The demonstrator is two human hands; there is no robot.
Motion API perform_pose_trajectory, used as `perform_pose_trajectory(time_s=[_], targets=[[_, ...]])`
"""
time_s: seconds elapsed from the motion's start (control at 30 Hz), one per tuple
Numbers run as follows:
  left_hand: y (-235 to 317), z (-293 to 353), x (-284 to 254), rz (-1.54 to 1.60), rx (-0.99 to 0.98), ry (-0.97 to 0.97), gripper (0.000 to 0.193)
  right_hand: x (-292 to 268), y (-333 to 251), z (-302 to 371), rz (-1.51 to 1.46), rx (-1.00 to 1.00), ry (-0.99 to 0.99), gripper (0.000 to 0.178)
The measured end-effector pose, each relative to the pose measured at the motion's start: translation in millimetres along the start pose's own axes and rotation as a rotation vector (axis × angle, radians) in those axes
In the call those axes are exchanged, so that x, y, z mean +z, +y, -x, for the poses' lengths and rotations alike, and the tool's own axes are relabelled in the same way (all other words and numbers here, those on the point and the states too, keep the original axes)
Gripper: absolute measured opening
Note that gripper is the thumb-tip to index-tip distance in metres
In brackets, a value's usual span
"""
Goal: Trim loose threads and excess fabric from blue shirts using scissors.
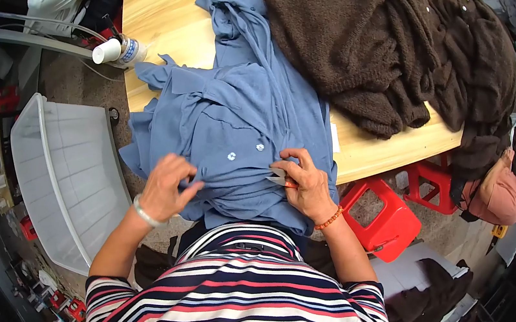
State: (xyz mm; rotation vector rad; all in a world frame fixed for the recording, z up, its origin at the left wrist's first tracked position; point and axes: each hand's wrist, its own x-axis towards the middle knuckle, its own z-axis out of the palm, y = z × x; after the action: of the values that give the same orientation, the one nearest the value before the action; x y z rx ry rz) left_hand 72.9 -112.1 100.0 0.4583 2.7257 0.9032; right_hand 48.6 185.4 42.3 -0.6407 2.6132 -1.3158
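Note:
A blue collared garment [219,107] lies bunched across the near part of the table and hangs over its front edge. Two small whitish, clear-looking round pieces [260,147] rest on its cloth; I cannot tell whether they are attached. My right hand [308,184], with an orange bead bracelet at the wrist, is closed around a pair of thread snips [278,177], whose metal blades point left over the fabric. My left hand [166,187] hovers at the garment's near left, thumb apart from loosely curled fingers, with nothing visible between them.
Dark brown knit garments [352,40] cover the back right of the wooden table [167,6]. A white cup [107,51] and a jar [130,50] stand at its left edge. Below are a large white bin [84,171] and a red stool [384,220]. Other people sit far left and right.

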Motion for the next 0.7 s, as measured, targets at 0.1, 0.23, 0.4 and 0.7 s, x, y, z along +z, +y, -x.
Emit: perform_pose_trajectory(time_s=[0.1, 0.23, 0.4, 0.7], targets=[[26, 21, 3, 0.318, -0.086, -0.122, 0.023, 0, -14, 8, -0.055, 0.111, 0.148, 0.035], [45, 24, 29, 0.36, -0.045, -0.169, 0.022, 9, -45, 31, -0.46, 0.234, 0.101, 0.026], [59, 3, 59, 0.594, 0.044, -0.173, 0.027, 22, -75, 57, -0.528, 0.271, 0.052, 0.046], [74, -28, 57, 0.397, 0.424, -0.153, 0.028, 33, -65, 76, -0.892, 0.472, 0.269, 0.033]])
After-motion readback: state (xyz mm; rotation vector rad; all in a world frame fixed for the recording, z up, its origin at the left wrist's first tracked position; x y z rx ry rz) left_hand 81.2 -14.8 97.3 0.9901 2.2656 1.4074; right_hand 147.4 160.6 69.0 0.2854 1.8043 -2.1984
